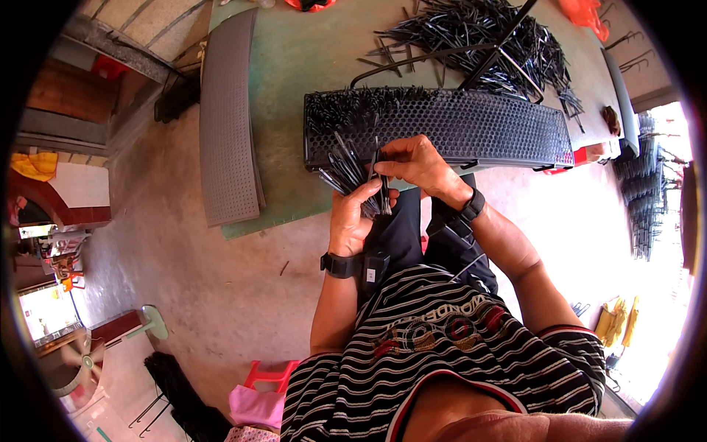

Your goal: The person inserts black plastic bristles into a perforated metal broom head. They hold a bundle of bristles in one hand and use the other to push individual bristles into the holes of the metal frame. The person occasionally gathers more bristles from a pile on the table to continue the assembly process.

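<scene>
My left hand (pixel 350 221) is closed around a bundle of thin, shiny black strips (pixel 346 165), their ends fanning out above the fingers. Thumb and fingers of my right hand (pixel 421 168) pinch one black strip at the bundle's right side. Just beyond both hands lies a long black perforated panel (pixel 486 131) at the table's near edge. Dense black bristle-like pieces (pixel 342 109) stand in its left part, while rows of open holes show over the rest. A bent black metal rod frame (pixel 434 57) rises behind the panel.
A large heap of loose black strips (pixel 486 37) covers the back of the green table (pixel 283 147). Grey perforated sheets (pixel 227 118) lie along its left edge. A red stool (pixel 269 376) is at lower left. Stacked dark metal pieces (pixel 641 188) stand at the right.
</scene>
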Demonstrator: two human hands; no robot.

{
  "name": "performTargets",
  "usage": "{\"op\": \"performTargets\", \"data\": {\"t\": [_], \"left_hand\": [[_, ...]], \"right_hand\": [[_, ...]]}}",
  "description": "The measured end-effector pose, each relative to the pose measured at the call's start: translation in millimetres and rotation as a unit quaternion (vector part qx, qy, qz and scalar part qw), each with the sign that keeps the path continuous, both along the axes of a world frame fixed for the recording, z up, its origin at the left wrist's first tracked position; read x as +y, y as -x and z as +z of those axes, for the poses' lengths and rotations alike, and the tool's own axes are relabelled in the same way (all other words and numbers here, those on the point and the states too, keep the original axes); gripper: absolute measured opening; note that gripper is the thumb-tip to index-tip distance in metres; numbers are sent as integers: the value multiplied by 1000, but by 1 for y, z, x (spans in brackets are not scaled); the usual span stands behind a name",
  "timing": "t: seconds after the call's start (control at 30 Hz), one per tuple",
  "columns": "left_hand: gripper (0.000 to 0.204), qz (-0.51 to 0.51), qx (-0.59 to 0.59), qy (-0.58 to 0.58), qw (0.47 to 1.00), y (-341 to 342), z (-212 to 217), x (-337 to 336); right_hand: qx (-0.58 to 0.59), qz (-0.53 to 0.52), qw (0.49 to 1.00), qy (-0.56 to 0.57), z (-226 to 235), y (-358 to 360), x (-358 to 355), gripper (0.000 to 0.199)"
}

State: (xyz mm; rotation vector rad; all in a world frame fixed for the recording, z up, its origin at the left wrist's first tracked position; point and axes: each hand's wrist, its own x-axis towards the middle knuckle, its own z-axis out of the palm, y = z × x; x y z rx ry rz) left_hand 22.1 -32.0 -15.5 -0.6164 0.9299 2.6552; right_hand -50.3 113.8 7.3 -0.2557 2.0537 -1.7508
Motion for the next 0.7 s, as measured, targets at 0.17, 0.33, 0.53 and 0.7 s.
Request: {"op": "performTargets", "data": {"t": [0.17,0.33,0.53,0.7], "left_hand": [[22,18,-7,-27,999,0,2,4],[20,24,-7,16,1000,2,-4,4],[26,19,-17,29,999,1,-7,3],[29,-30,8,48,998,0,-1,-1]], "right_hand": [[0,-6,1000,-29,4,1,0,25],[-38,0,999,21,-6,2,2,22],[-69,-8,995,64,-11,0,2,21],[-72,-14,995,69,-9,0,3,19]]}}
